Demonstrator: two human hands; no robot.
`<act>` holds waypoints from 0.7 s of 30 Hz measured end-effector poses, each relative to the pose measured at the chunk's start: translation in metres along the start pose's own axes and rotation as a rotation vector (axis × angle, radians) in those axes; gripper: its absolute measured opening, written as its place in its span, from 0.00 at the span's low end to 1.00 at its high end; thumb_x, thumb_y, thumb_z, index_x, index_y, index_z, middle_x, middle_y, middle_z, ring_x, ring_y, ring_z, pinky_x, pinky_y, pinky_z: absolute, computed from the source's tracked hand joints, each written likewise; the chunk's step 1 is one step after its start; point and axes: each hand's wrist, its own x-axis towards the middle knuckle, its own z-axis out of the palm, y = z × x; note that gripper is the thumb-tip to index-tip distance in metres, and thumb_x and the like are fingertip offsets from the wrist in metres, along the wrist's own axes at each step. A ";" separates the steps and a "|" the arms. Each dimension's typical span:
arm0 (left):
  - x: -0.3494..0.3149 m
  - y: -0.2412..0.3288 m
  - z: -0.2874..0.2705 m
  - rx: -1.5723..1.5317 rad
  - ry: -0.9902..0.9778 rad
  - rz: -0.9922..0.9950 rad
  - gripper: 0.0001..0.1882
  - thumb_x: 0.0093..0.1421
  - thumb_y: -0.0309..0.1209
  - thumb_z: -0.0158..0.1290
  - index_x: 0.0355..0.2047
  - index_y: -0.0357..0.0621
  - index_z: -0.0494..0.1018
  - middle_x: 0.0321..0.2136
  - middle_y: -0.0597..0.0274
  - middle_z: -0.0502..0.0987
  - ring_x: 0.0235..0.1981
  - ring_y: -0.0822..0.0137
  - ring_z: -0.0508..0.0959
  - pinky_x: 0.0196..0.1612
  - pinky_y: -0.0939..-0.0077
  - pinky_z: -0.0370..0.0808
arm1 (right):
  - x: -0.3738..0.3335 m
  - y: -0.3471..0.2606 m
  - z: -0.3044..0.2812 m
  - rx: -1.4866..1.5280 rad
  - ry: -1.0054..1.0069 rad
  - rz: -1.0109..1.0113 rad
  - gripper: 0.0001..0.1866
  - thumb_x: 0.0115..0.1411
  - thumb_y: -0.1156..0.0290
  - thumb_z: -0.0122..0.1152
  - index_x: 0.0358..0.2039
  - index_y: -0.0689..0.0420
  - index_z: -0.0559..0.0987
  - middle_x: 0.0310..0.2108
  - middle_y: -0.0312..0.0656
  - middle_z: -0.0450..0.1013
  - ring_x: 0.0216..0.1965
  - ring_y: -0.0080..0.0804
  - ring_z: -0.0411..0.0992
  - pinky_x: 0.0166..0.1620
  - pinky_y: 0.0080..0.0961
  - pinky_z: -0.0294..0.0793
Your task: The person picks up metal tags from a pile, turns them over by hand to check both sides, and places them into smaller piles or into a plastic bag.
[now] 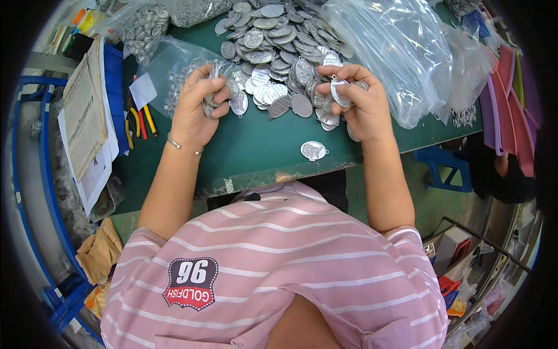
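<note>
A large heap of oval silver-coloured metal medals (273,52), each with a small loop at one end, lies on the green tabletop. At the heap's left edge my left hand (200,104) is closed round several medals, held on edge between thumb and fingers. My right hand (363,104), at the heap's right edge, grips several medals too, with one medal (340,92) pinched out in front by the thumb and forefinger. One single medal (314,150) lies apart near the table's front edge, between my hands and closer to the right one.
Clear plastic bags (395,64) cover the back right. A bag of small metal parts (145,32) and a bag of small clear pieces (180,81) lie left. Pliers (139,123) rest beside a blue clipboard with papers (87,104). A blue stool (444,168) stands right.
</note>
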 end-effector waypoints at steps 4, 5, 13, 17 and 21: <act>-0.010 -0.004 0.002 0.059 -0.185 -0.033 0.07 0.54 0.23 0.50 0.32 0.43 0.64 0.28 0.63 0.67 0.26 0.75 0.66 0.16 0.88 0.60 | -0.009 -0.005 -0.025 -0.228 -0.121 -0.096 0.10 0.54 0.75 0.58 0.38 0.63 0.76 0.34 0.46 0.76 0.30 0.27 0.73 0.26 0.20 0.70; -0.011 -0.008 0.011 0.024 -0.239 -0.047 0.07 0.54 0.23 0.50 0.32 0.43 0.64 0.29 0.62 0.68 0.26 0.74 0.68 0.16 0.88 0.61 | -0.011 -0.002 -0.019 -0.522 -0.051 -0.192 0.11 0.54 0.73 0.61 0.38 0.62 0.77 0.33 0.45 0.75 0.29 0.28 0.73 0.28 0.22 0.71; -0.013 -0.030 0.041 0.235 -0.132 -0.079 0.12 0.53 0.20 0.53 0.38 0.40 0.68 0.25 0.63 0.69 0.22 0.75 0.68 0.15 0.87 0.60 | -0.019 0.019 0.009 -1.446 0.183 -0.479 0.11 0.50 0.65 0.64 0.26 0.60 0.77 0.29 0.46 0.72 0.34 0.44 0.75 0.34 0.38 0.76; -0.013 -0.040 0.034 1.054 -0.051 0.358 0.17 0.50 0.26 0.63 0.39 0.39 0.71 0.24 0.69 0.68 0.26 0.76 0.69 0.24 0.82 0.66 | -0.023 0.007 -0.010 -0.759 0.114 -0.174 0.13 0.55 0.68 0.63 0.34 0.67 0.78 0.30 0.44 0.76 0.25 0.31 0.75 0.29 0.28 0.74; -0.015 -0.049 0.038 1.408 -0.045 0.573 0.20 0.44 0.28 0.67 0.38 0.39 0.74 0.28 0.58 0.74 0.29 0.64 0.73 0.34 0.73 0.71 | -0.045 -0.005 -0.021 -0.092 0.006 0.126 0.14 0.59 0.71 0.60 0.39 0.69 0.77 0.31 0.43 0.76 0.25 0.24 0.75 0.22 0.18 0.68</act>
